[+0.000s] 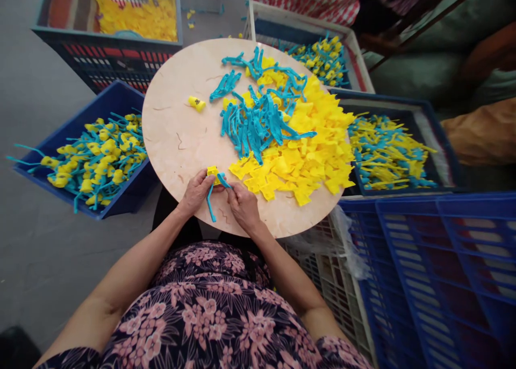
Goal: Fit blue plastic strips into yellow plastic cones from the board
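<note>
Near the front edge of the round table (pixel 169 116), my left hand (pixel 196 191) pinches a small yellow plastic piece (pixel 212 171). My right hand (pixel 243 205) grips a blue plastic strip (pixel 223 180) against it. One blue end hangs down below my left fingers. How the two parts join is hidden by my fingers. To the right of my hands lies a heap of flat yellow pieces (pixel 318 143), with a pile of blue strips (pixel 258 124) on top and beside it. A rolled yellow piece (pixel 196 104) lies alone at the left.
A blue crate (pixel 116 199) of yellow-and-blue assemblies stands at the left. More filled crates (pixel 447 143) sit right and behind, and one crate (pixel 50 46) at upper left holds yellow pieces. Stacked blue baskets (pixel 435 207) stand at lower right. Another person's arm shows at top right.
</note>
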`<state>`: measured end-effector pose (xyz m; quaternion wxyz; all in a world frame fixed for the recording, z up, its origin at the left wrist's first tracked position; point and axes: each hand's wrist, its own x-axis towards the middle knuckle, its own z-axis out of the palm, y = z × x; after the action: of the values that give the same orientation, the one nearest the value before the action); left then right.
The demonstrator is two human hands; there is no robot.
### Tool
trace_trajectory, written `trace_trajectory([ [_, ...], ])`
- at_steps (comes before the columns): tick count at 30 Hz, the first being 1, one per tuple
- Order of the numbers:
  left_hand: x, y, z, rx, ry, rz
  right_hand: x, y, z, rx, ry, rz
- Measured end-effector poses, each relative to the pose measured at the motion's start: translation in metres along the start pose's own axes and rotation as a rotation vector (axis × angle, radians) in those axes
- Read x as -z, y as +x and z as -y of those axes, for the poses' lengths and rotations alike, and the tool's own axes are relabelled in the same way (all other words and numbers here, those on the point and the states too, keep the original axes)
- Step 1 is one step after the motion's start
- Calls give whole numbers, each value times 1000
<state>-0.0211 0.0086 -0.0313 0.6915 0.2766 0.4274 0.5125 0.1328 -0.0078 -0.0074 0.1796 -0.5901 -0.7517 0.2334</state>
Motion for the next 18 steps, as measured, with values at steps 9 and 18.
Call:
trace_trajectory([
  [9, -4, -2, 0, 11, -21, -15, -8, 0, 3, -23, -258, -12],
  [18, -9, -4, 0, -47, -2, -106, -6, 11, 13, -27, -354, 173],
])
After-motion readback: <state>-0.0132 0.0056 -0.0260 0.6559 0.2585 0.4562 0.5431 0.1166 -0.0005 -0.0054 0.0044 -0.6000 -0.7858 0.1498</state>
